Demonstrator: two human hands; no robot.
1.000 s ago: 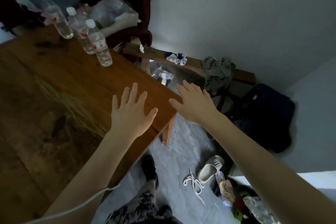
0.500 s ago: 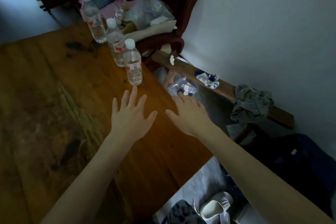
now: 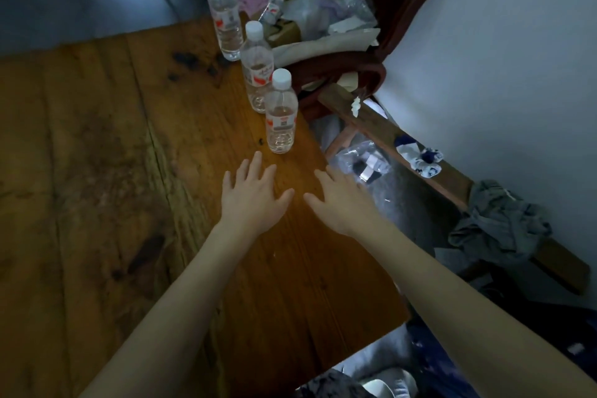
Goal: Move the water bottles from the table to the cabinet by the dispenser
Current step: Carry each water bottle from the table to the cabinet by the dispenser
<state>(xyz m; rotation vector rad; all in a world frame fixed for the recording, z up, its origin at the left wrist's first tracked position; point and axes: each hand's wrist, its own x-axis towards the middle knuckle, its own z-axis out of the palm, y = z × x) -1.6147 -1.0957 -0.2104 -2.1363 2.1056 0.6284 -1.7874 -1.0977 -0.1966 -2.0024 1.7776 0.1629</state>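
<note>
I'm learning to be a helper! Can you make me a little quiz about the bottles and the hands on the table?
1. How many water bottles stand on the table?
2. True or false: the left hand is holding a bottle.
3. Which bottle is closest to the hands? A) the near bottle B) the middle bottle C) the far bottle

Key:
1. Three, all upright with white caps.
2. False. Both the left hand and the right hand are open and empty.
3. A.
</note>
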